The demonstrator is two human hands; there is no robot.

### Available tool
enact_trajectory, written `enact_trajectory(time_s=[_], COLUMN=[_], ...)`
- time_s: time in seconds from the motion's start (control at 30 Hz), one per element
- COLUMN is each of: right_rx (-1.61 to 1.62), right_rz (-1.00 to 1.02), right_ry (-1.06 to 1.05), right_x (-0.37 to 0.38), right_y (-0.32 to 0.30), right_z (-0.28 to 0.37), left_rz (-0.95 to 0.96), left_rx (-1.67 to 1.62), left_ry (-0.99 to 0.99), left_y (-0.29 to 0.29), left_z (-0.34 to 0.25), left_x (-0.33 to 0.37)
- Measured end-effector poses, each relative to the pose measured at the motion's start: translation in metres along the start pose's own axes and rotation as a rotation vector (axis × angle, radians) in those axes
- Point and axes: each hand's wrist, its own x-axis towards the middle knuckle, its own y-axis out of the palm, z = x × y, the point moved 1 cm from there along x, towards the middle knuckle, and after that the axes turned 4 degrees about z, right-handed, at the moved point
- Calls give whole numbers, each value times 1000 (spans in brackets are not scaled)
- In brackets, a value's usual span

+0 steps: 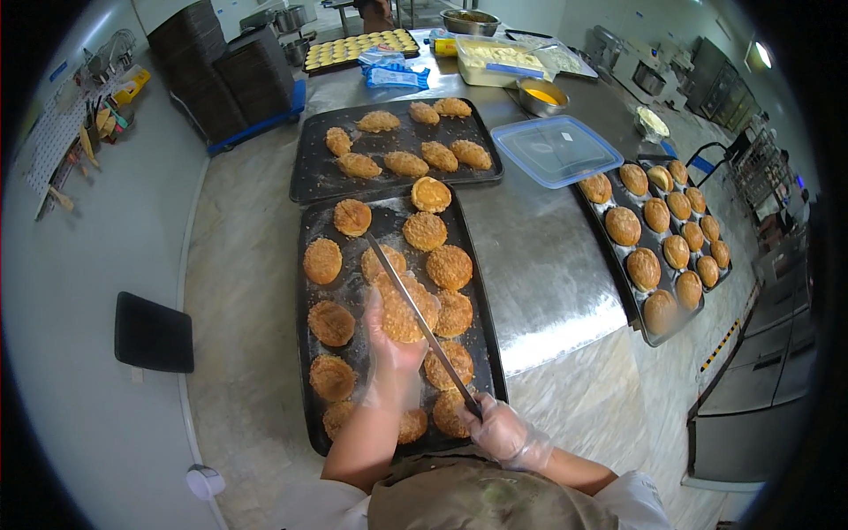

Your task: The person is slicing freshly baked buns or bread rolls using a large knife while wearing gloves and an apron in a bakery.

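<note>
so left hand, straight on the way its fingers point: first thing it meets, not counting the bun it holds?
Left hand: likely the crumb-topped tray bun just beyond the held bun, though the knife blade also crosses that line. Depth is unclear; it may pass above.

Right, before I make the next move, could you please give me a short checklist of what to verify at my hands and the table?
1. Knife gripped by its handle: ok, the right hand is closed around it.
2. Crumb-topped bun supported: ok, the left hand holds it up above the lower black baking tray.
3. Both hands gloved: ok, clear plastic gloves.
4. Left fingers clear of the blade: cannot tell, the bun hides most of them.
5. Blade into the crust: cannot tell, it only visibly crosses the bun.
6. Storage lid put away: not ok, it lies on the steel table.
</note>
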Motion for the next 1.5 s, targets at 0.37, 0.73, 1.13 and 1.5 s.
enact_trajectory(time_s=[0.37,0.73,1.13,1.5], right_rx=[45,7,593,668], right_rz=[32,174,9,24], right_ry=[-16,60,270,258], right_x=[15,47,-37,-39], right_y=[7,15,-27,-34], right_z=[-5,12,-62,-63], left_rz=[26,69,-309,-161], left_rx=[146,194,903,1582], left_ry=[64,62,-237,-478], left_y=[18,-2,-127,-68], left_z=[-1,-11,-66,-52], left_x=[-6,-4,57,-47])
